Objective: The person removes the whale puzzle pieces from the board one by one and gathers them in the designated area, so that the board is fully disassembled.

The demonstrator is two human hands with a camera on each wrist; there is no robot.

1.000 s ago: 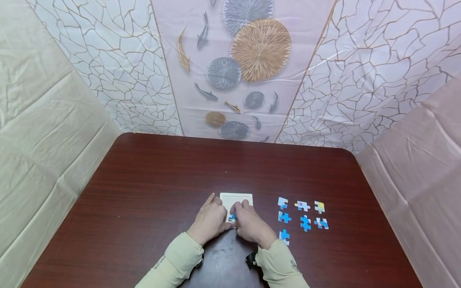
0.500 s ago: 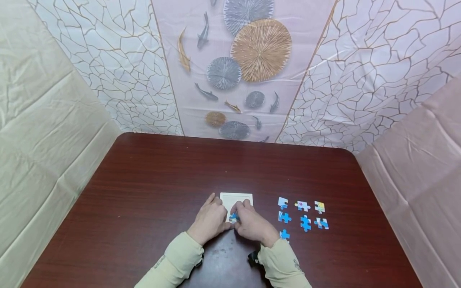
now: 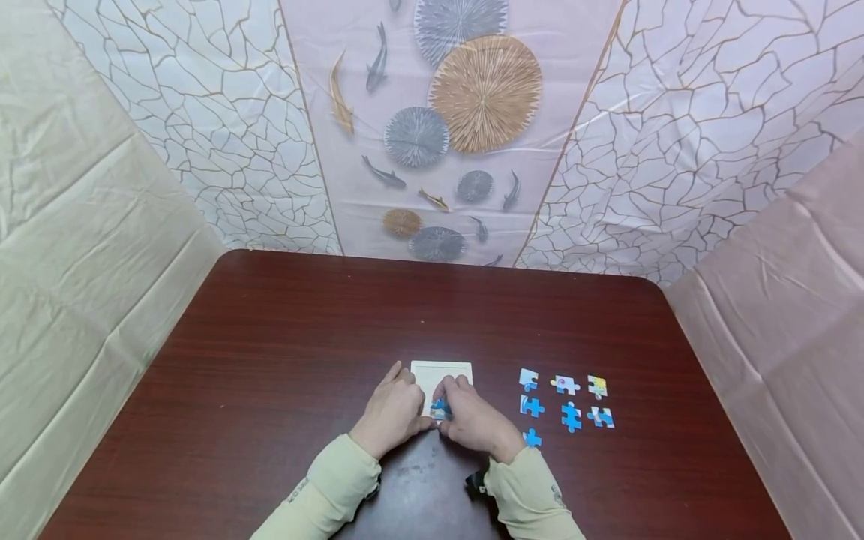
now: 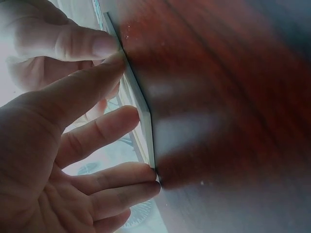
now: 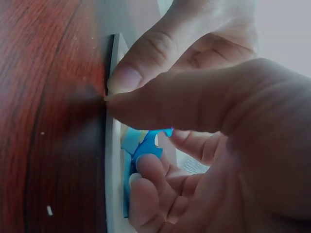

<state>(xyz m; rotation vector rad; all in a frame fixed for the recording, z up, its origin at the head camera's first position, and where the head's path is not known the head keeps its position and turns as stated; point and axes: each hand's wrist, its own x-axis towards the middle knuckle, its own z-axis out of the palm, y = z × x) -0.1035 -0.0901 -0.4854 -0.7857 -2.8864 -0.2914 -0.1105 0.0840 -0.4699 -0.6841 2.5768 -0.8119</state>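
In the head view a white puzzle tray (image 3: pixel 442 365) lies on the table before me. My left hand (image 3: pixel 394 409) holds its near left corner; the left wrist view has that thumb on the front edge and the other fingertips along the side of the tray (image 4: pixel 149 136). My right hand (image 3: pixel 474 421) is over the tray's near right part, its curled fingers on a blue jigsaw piece (image 3: pixel 439 406). Seen from the right wrist, two fingertips touch the blue jigsaw piece (image 5: pixel 147 149), while the thumb rests at the tray's front edge beside the left thumb. The right hand partly covers the piece.
Several loose jigsaw pieces (image 3: pixel 571 417) are spread in rows on the dark red table (image 3: pixel 304 322), right of the tray. One blue piece (image 3: pixel 532 437) lies close to the right sleeve. Cloth-covered walls stand behind the table and at both sides.
The blue piece in the tray has shifted slightly right, with the right hand's fingers on it, and more of it shows. My left hand keeps its place at the corner.
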